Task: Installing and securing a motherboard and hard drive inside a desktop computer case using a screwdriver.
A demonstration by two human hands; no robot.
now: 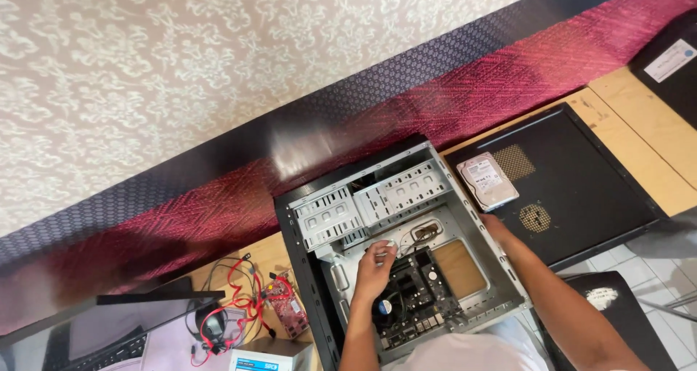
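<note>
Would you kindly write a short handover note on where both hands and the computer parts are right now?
Left hand: inside the open computer case, fingers pinching small wires above the motherboard; whether it grips them tightly cannot be told.
Right hand: resting on the case's far rim, holding nothing visible.
Things: hard drive lies loose on the removed black side panel beside the case. Drive cages look empty. Red cables and a small red card lie on the table on the case's other side.
Done: panel off, drive outside the case.
Left: wires unsettled; drive, panel and card not fitted.
</note>
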